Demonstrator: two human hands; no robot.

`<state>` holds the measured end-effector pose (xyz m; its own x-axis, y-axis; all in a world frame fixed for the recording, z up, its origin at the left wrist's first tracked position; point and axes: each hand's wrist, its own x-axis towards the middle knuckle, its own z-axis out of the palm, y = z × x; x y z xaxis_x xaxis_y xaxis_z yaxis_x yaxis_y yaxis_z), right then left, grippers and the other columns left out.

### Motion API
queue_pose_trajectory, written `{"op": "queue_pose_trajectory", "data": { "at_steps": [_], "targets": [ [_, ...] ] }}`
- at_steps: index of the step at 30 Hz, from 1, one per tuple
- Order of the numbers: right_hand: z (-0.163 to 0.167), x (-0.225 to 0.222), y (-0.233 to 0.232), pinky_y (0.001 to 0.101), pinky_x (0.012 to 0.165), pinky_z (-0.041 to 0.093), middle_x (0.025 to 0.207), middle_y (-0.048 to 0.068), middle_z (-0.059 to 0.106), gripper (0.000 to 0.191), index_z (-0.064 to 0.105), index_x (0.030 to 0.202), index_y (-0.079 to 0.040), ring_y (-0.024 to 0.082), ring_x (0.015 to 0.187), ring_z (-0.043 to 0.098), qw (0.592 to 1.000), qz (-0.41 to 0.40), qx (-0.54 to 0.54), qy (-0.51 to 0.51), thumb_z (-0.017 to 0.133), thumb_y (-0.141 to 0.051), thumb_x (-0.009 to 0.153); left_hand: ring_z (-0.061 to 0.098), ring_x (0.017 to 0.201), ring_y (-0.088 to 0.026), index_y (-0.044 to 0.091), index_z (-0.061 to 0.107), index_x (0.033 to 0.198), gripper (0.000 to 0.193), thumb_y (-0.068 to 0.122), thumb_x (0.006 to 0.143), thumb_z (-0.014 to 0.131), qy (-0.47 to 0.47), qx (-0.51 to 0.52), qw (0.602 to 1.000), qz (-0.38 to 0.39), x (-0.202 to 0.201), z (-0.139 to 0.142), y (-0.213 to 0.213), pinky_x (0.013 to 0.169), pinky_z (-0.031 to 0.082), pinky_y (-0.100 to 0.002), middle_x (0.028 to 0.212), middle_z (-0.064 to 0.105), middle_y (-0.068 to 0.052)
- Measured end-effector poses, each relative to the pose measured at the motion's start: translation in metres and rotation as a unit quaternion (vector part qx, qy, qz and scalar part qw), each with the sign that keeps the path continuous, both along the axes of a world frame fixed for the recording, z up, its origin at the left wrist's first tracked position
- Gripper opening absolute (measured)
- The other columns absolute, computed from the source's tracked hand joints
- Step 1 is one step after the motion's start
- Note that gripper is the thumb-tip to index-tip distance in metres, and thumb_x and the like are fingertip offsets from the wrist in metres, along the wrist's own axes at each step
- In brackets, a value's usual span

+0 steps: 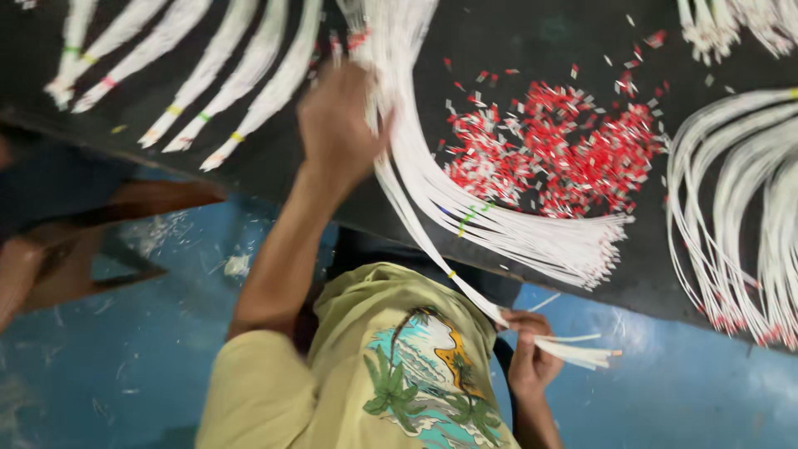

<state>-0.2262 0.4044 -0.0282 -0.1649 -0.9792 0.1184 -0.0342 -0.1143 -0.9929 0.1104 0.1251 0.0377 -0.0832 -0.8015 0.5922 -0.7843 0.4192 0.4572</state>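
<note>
Head view: our left hand (337,116) has its fingers closed around a thick bundle of white wires (432,191) on the black worktop (540,41). Our right hand (532,357) pinches a thin wire bunch (573,349) between its fingers, off the worktop edge. Red and white sleeves (565,150) lie scattered just beyond the left fingers.

The left hand (337,125) is blurred, its fingers hidden among white wire strands (465,208). The wire bundles (740,216) at right are cut off by the edge.
</note>
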Motion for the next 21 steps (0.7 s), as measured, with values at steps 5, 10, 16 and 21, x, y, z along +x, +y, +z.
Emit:
{"op": "queue_pose_trajectory", "data": {
  "at_steps": [5, 10, 16, 21],
  "targets": [
    [0.037, -0.002, -0.018, 0.0330, 0.080, 0.058, 0.109, 0.018, 0.066, 0.020, 0.064, 0.104, 0.001, 0.020, 0.086, 0.069, 0.997, -0.025, 0.010, 0.067, 0.056, -0.017, 0.108, 0.067, 0.110, -0.036, -0.001, 0.062, 0.121, 0.056, 0.032, 0.079, 0.081, 0.035, 0.147, 0.873, -0.464, -0.104, -0.008, 0.104, 0.098, 0.052, -0.047, 0.116, 0.069, -0.018],
    [0.054, 0.008, -0.008, 0.0273, 0.071, 0.048, 0.106, 0.015, 0.058, 0.014, 0.064, 0.105, -0.003, 0.020, 0.082, 0.055, 0.965, -0.113, -0.037, 0.232, 0.064, -0.017, 0.107, 0.071, 0.091, -0.031, 0.002, 0.062, 0.112, 0.027, 0.015, 0.089, 0.067, -0.106, 0.265, 0.818, -0.499, -0.148, -0.019, 0.141, 0.076, 0.056, -0.044, 0.092, 0.069, -0.011],
    [0.026, 0.000, 0.014, 0.0202, 0.057, 0.039, 0.084, 0.002, 0.052, 0.073, 0.048, 0.147, -0.001, 0.011, 0.069, 0.048, 0.990, -0.059, 0.067, -0.111, 0.078, -0.037, 0.091, 0.070, 0.078, -0.031, 0.006, 0.060, 0.100, 0.015, 0.019, 0.094, 0.063, 0.015, 0.212, 0.846, -0.488, -0.149, -0.019, 0.156, 0.059, 0.053, -0.045, 0.086, 0.067, -0.010],
    [0.008, -0.023, 0.018, 0.0259, 0.054, 0.036, 0.086, 0.004, 0.052, 0.031, 0.058, 0.120, -0.005, 0.011, 0.065, 0.046, 0.950, 0.001, 0.045, -0.310, 0.075, -0.022, 0.100, 0.068, 0.075, -0.032, 0.007, 0.060, 0.094, 0.026, 0.031, 0.104, 0.062, -0.064, 0.220, 0.835, -0.501, -0.139, -0.009, 0.176, 0.059, 0.050, -0.046, 0.078, 0.064, -0.010]
  ]
}}
